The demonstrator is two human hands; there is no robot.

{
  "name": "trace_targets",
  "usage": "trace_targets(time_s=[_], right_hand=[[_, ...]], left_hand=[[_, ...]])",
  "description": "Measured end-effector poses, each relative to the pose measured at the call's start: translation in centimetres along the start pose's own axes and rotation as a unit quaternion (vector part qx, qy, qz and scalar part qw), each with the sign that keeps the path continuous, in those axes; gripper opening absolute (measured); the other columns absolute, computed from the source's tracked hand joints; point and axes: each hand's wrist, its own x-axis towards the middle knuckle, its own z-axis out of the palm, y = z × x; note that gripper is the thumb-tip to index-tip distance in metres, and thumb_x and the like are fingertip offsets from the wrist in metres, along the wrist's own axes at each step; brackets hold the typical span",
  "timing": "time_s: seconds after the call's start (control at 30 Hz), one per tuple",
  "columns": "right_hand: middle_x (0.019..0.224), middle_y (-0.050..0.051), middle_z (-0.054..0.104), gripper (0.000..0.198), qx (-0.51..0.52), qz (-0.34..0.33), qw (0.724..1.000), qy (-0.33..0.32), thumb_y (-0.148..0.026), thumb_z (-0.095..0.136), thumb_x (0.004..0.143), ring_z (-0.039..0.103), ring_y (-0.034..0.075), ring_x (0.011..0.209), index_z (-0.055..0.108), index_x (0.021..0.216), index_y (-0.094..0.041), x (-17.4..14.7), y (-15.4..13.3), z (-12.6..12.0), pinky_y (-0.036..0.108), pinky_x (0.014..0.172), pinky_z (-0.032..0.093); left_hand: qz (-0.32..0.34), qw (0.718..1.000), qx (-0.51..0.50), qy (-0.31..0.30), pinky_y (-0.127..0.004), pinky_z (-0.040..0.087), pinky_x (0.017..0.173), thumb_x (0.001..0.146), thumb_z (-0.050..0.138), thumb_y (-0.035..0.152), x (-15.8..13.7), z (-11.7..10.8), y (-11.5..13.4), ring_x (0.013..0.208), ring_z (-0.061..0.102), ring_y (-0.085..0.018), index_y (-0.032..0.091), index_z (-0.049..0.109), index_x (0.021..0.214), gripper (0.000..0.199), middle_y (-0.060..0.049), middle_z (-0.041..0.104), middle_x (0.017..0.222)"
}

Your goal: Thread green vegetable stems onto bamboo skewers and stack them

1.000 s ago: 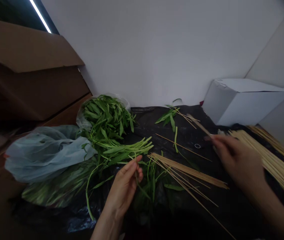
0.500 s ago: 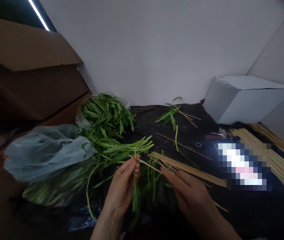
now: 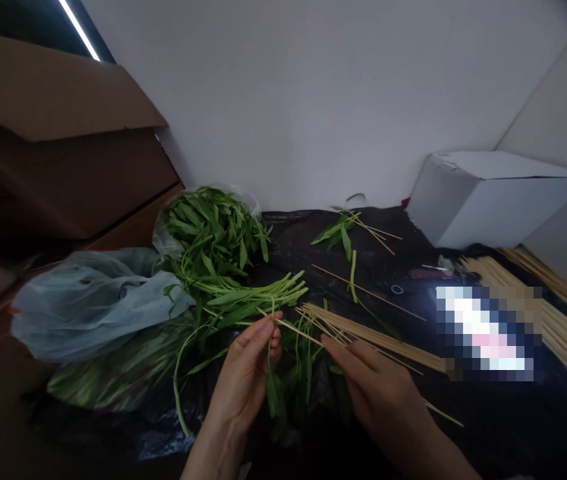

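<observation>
My left hand pinches a green leafy stem between thumb and forefinger. Its upper end sticks up above the fingers and its leaves hang below them. In my right hand is a thin bamboo skewer, slanting up and left to the stem. The skewer's tip shows just left of the stem; whether it pierces or only crosses it, I cannot tell. Beyond my left hand lies a bunch of cut green stems. Close by my right hand rests a bundle of skewers, with several leafy stems hanging near it.
Behind the bunch stands a clear bag of greens. A pale blue plastic bag is at left, below a cardboard box. Thicker sticks and a white box are at right. Black plastic covers the surface.
The skewer's rear end reaches slightly farther right past my right hand. Both hands keep nearly the same place and grip. The whole view has shifted a little.
</observation>
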Motion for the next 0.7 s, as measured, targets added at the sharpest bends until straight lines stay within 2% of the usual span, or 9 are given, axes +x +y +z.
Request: trace_targets(time_s=[0.27,0.5,0.7], right_hand=[[0.082,0.007,0.068,0.04,-0.006,0.003,1.0,-0.001,-0.012,0.038,0.093,0.064,0.015,0.064,0.062,0.125,-0.018,0.0,0.1,-0.1,0.026,0.064,0.055],[0.079,0.006,0.067,0.04,-0.063,-0.039,0.997,-0.023,-0.012,0.041,0.091,0.064,0.015,0.063,0.062,0.124,-0.013,0.2,0.3,-0.8,0.025,0.055,0.051],[0.074,0.005,0.065,0.038,-0.098,-0.054,0.993,-0.025,-0.012,0.04,0.09,0.062,0.015,0.055,0.065,0.12,-0.012,0.2,0.3,-1.4,0.025,0.048,0.046]], left_hand=[[-0.004,1.0,0.014,0.005,-0.014,0.044,0.053,0.067,0.081,0.022,0.1,0.0,0.0,0.059,0.051,-0.006,0.011,0.075,0.095,0.03,-0.001,0.062,0.068],[0.032,0.995,0.089,0.042,-0.013,0.042,0.054,0.058,0.086,0.027,0.1,0.1,0.1,0.06,0.05,-0.006,0.011,0.078,0.086,0.033,-0.002,0.064,0.066],[0.04,0.989,0.136,0.036,-0.013,0.041,0.052,0.057,0.086,0.029,0.2,-0.1,0.1,0.06,0.051,-0.007,0.011,0.079,0.08,0.03,-0.003,0.065,0.065]])
